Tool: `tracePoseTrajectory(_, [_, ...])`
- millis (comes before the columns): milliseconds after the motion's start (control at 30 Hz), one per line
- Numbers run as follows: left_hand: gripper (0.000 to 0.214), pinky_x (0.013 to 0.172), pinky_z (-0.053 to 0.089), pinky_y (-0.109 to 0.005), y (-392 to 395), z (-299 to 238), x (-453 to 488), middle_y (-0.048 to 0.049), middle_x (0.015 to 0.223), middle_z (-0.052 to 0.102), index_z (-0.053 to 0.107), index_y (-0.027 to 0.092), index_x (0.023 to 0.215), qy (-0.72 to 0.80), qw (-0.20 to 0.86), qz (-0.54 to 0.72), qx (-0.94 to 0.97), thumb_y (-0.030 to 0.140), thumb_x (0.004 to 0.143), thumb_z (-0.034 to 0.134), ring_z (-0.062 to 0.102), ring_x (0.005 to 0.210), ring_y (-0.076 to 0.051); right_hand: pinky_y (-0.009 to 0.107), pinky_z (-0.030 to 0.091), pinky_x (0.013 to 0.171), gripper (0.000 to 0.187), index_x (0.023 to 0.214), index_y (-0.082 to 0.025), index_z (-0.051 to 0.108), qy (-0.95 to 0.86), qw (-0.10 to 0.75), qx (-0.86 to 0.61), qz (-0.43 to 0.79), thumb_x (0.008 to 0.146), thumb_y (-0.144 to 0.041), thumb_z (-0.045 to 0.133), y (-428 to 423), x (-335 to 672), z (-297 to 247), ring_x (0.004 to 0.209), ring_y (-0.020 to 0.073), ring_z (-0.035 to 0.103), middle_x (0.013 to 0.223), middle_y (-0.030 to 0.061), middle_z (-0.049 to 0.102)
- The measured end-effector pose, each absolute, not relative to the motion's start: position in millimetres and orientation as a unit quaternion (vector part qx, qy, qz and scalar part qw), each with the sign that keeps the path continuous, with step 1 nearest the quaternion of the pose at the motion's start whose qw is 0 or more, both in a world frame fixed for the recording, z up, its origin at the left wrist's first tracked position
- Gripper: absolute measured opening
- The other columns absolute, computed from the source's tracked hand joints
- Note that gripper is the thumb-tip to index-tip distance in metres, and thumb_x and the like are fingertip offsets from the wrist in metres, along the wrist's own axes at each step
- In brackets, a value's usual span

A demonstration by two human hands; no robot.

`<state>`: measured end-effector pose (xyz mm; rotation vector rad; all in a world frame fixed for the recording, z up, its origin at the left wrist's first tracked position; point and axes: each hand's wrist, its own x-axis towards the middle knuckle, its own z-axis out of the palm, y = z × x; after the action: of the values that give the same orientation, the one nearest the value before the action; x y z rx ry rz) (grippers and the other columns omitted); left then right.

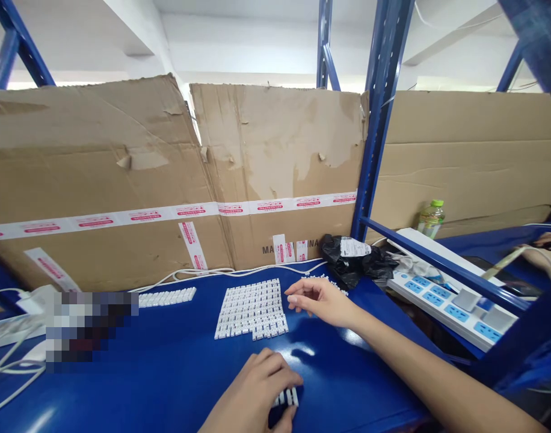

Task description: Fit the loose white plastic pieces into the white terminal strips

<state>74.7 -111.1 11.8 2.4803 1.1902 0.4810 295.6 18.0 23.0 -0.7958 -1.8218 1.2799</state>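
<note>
My left hand [260, 391] is at the front of the blue table, its thumb and fingers closed around a short row of small white plastic pieces [288, 397]. The hand partly covers these pieces. To the right and further back, my right hand [320, 300] hovers over the table with bent fingers, thumb and fingertips drawn close in a pinch. Whatever sits between those tips is too small to make out. Just left of them lies a block of white plastic pieces [252, 308], set side by side in neat rows. Another row of white pieces [167, 297] lies further left.
Loose white pieces lie behind my right hand, beside a black plastic bag [359, 258]. A blue rack post [377, 132] and power strip [447, 307] stand right. Cables [14, 367] run left; cardboard [275, 156] walls the back. Another person's hand [544, 255] shows far right.
</note>
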Motion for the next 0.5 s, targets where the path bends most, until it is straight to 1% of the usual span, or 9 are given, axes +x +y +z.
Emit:
tracePoseTrajectory(100, [0.050,0.096,0.060,-0.046,-113.4,10.4,70.2,-0.0049,0.115,0.078,0.073,0.030,0.125,0.431,0.125,0.160,0.879,0.008,0.081,0.069,0.073,0.102,-0.029,0.029,0.055,0.070,0.034,0.108,-0.019,0.077,-0.729,0.384,-0.317,0.470,0.093,-0.049,0.076,20.6,298.8,22.4,0.080,0.0185,0.073,0.089,0.0055,0.080])
tracePoseTrajectory(167, [0.053,0.096,0.061,-0.048,-115.1,9.4,67.0,-0.0062,0.120,0.078,0.072,0.030,0.130,0.433,0.102,0.157,0.882,0.009,0.081,0.071,0.074,0.104,-0.031,0.030,0.056,0.072,0.032,0.110,-0.019,0.077,-0.748,0.386,-0.323,0.432,0.095,-0.048,0.074,22.6,302.1,22.7,0.083,0.0197,0.074,0.090,0.0054,0.080])
tracePoseTrajectory(233, [0.055,0.096,0.063,-0.049,-116.3,9.0,63.7,-0.0069,0.125,0.078,0.071,0.032,0.133,0.433,0.091,0.163,0.882,0.013,0.082,0.075,0.076,0.107,-0.032,0.030,0.056,0.073,0.030,0.111,-0.020,0.078,-0.784,0.375,-0.341,0.359,0.097,-0.045,0.072,24.5,306.6,23.8,0.083,0.0204,0.074,0.092,0.0053,0.080])
tracePoseTrajectory(267, [0.056,0.096,0.063,-0.049,-116.5,9.3,62.0,-0.0071,0.128,0.078,0.070,0.033,0.136,0.431,0.090,0.169,0.882,0.018,0.083,0.078,0.076,0.108,-0.033,0.031,0.056,0.074,0.027,0.112,-0.020,0.078,-0.806,0.365,-0.351,0.307,0.099,-0.043,0.070,25.7,309.4,24.4,0.085,0.0210,0.074,0.095,0.0057,0.080])
tracePoseTrajectory(333, [0.053,0.097,0.064,-0.047,-115.2,10.3,58.1,-0.0072,0.133,0.077,0.068,0.035,0.139,0.435,0.091,0.187,0.876,0.030,0.087,0.079,0.076,0.113,-0.033,0.036,0.057,0.084,0.023,0.115,-0.020,0.078,-0.845,0.335,-0.371,0.188,0.102,-0.033,0.065,29.0,315.5,24.6,0.094,0.0240,0.074,0.105,0.0083,0.080])
tracePoseTrajectory(400, [0.044,0.099,0.064,-0.045,-110.9,9.8,53.0,-0.0073,0.138,0.075,0.068,0.034,0.141,0.462,0.073,0.213,0.858,0.036,0.097,0.068,0.075,0.120,-0.032,0.043,0.056,0.097,0.027,0.121,-0.018,0.077,-0.865,0.299,-0.393,0.088,0.103,-0.021,0.057,33.9,321.2,22.1,0.108,0.0281,0.072,0.117,0.0127,0.079])
tracePoseTrajectory(433, [0.040,0.100,0.064,-0.046,-107.7,8.2,50.0,-0.0078,0.139,0.074,0.068,0.032,0.141,0.482,0.054,0.225,0.845,0.036,0.101,0.061,0.074,0.122,-0.032,0.046,0.055,0.102,0.031,0.125,-0.016,0.076,-0.869,0.279,-0.406,0.055,0.103,-0.016,0.054,36.6,323.6,19.8,0.113,0.0299,0.071,0.121,0.0149,0.077])
tracePoseTrajectory(500, [0.040,0.102,0.063,-0.049,-100.3,2.4,43.5,-0.0095,0.138,0.075,0.070,0.027,0.139,0.516,0.008,0.238,0.823,0.032,0.104,0.051,0.073,0.124,-0.032,0.047,0.054,0.106,0.038,0.131,-0.013,0.074,-0.874,0.241,-0.421,0.027,0.102,-0.010,0.049,41.7,326.9,13.9,0.119,0.0314,0.070,0.127,0.0178,0.076])
